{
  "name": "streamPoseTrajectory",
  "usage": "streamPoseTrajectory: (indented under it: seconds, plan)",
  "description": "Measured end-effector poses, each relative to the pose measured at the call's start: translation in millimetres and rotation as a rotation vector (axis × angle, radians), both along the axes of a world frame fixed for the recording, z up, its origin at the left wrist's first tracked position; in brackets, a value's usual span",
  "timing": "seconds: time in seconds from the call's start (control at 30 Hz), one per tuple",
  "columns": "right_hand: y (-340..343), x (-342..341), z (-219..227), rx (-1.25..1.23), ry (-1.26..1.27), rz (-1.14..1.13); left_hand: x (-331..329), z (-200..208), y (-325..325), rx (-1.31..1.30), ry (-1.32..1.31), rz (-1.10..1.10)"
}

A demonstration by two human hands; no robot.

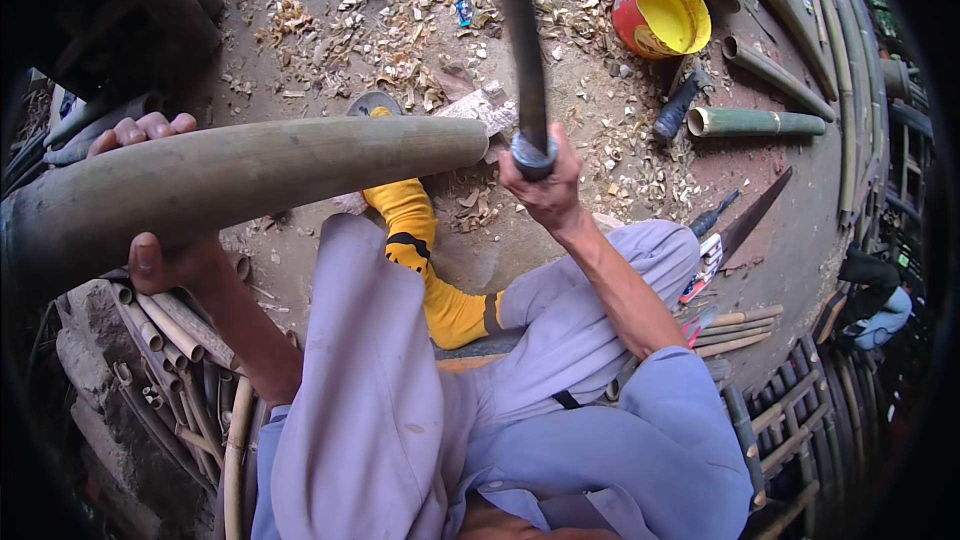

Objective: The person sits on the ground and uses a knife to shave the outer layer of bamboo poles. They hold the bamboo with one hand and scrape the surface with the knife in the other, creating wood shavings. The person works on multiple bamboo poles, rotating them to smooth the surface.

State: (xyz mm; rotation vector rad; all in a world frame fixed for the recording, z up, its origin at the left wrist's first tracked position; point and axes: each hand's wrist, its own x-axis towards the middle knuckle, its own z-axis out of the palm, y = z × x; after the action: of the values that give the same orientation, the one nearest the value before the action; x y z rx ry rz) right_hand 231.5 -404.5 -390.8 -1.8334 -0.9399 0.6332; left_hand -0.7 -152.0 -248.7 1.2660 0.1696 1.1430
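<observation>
Brown, hard-looking ground [570, 90] is strewn with pale, curled bamboo shavings [430, 0]. Above it, at the left, a thick, smooth, grey-green bamboo pole [280, 165] is held nearly level, its long axis running left to right with a slight rise; its narrower-looking end is pointed right, towards the right hand [545, 190]. The pole is gripped by the left hand [175, 265], thumb below, fingertips curled over the top. By the right hand, fingers closed, a tool with a long, dark metal blade [520, 30] is clasped, the blade pointed up the view. At the upper right, a round red-and-yellow bucket [630, 20] is seen near a cut green bamboo length [765, 124]. Tan and grey bamboo poles [238, 450] are piled beside a rough grey boulder [100, 370] at lower left.
</observation>
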Motion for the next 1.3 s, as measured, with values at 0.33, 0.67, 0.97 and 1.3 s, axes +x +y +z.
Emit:
streamPoseTrajectory:
  seconds: [0.33,0.67,0.97,1.3]
  plan:
    - [-13,5,-6,-0.341,0.099,0.027,20,6,-15,-0.296,0.13,0.642]
    - [-2,17,-47,-0.382,0.003,0.116,13,1,-21,-0.155,0.011,0.434]
    - [-3,-5,-15,0.022,0.006,-0.003,-7,-6,-10,-0.14,-0.061,0.233]
    - [0,0,26,-0.088,0.035,0.021,10,4,-26,-0.238,0.155,0.626]
